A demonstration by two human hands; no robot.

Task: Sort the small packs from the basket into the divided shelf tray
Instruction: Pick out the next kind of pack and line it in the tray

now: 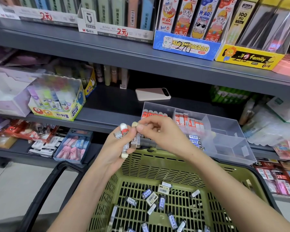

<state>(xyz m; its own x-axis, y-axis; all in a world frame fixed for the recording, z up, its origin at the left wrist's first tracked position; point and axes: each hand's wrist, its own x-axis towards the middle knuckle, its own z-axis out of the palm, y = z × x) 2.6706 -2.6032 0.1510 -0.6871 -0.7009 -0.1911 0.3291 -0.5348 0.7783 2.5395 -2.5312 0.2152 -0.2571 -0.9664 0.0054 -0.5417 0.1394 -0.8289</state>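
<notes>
My left hand (113, 148) grips a bunch of small packs (125, 141) above the far rim of the green basket (157, 166). My right hand (155, 131) pinches the top of one pale-ended pack (134, 124) in that bunch. Several more small packs (151, 198) lie loose on the basket floor. The clear divided tray (224, 129) sits on the shelf just behind my hands. Its back left cell holds red packs (153, 113), the cell beside it red-and-white packs (188, 120), a front cell blue packs (195, 139). The right cells look bare.
A phone (152, 94) lies on the shelf behind the tray. A glue-stick box (57, 101) stands to the left, an eraser box (73, 146) on the lower shelf. The basket's black handle (45, 190) hangs at the left. Pencil-lead boxes fill the top shelf.
</notes>
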